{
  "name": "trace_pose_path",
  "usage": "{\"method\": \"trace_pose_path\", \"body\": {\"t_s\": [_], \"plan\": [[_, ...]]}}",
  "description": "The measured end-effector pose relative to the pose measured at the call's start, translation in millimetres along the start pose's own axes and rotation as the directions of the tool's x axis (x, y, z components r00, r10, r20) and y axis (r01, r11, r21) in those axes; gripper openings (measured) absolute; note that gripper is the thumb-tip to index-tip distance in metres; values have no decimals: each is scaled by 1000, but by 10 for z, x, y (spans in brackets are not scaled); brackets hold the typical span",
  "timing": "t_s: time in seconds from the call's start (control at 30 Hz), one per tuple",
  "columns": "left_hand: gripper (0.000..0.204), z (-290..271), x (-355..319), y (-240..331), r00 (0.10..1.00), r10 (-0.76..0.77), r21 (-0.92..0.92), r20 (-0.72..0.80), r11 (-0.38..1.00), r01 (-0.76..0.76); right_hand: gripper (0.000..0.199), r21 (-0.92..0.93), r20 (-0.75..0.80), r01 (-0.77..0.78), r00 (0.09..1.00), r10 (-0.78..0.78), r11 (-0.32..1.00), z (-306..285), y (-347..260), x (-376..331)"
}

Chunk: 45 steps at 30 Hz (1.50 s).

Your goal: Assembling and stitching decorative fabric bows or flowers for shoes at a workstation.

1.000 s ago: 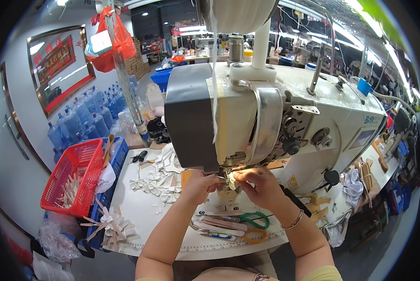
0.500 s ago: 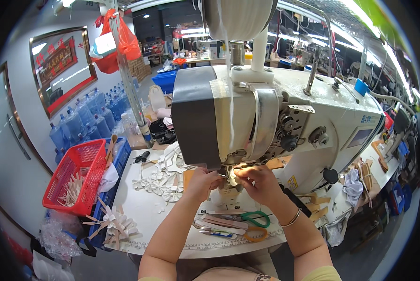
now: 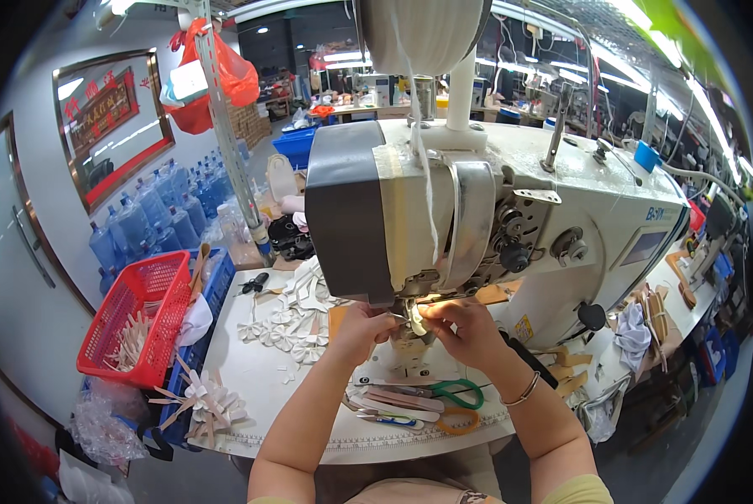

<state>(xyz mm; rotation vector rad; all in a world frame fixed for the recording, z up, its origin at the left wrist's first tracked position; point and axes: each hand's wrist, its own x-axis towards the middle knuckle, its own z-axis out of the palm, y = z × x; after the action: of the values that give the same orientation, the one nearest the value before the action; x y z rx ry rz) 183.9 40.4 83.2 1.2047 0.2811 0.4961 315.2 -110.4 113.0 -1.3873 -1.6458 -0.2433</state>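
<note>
Both my hands are at the needle area of a white sewing machine (image 3: 553,227) with a dark grey end cover. My left hand (image 3: 361,334) is closed in a pinch just left of the presser foot; what its fingertips hold is too small to make out. From the other side, my right hand (image 3: 465,334) pinches a small pale piece (image 3: 418,321) lit by the machine's lamp. The fingers partly hide the piece and the needle. Below the hands lie green-handled scissors (image 3: 458,393), orange-handled scissors (image 3: 459,421) and several pale strips (image 3: 406,398).
Left of the machine, many white bow-like pieces (image 3: 297,323) cover the table (image 3: 301,437). A red basket (image 3: 133,315) holding thin strips stands at the left edge, beside a white bunch of strips (image 3: 208,401). A thread spool (image 3: 423,34) hangs above the machine.
The loose white thread in front of the machine has swung to the right, and its spool has shifted slightly left. Both hands stay at the needle, with only slight finger movement.
</note>
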Motion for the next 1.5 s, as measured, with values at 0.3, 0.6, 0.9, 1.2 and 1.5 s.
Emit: {"method": "trace_pose_path", "body": {"t_s": [0.3, 0.6, 0.9, 1.2, 1.5], "plan": [[17, 131, -558, 56, 989, -139, 167, 44, 977, 130, 27, -212, -112, -99, 991, 76, 972, -83, -441, -297], [12, 400, -1618, -514, 930, 137, 47, -340, 991, -129, 32, 799, 427, -600, 622, 657, 48, 452, -879, -964], [11, 410, -1887, -470, 927, 99, -16, -361, 994, -112, 31, 760, 484, -640, 674, 559, 113, 482, -1059, -888], [6, 260, -1908, -648, 882, 254, 86, -397, 967, -240, 19, 615, 441, -666, 735, 516, 423, 761, -1061, -857], [14, 91, -1901, -534, 927, 31, -133, -375, 987, -87, 17, 506, 540, -723, 691, 481, 470, 721, -966, -718]]}}
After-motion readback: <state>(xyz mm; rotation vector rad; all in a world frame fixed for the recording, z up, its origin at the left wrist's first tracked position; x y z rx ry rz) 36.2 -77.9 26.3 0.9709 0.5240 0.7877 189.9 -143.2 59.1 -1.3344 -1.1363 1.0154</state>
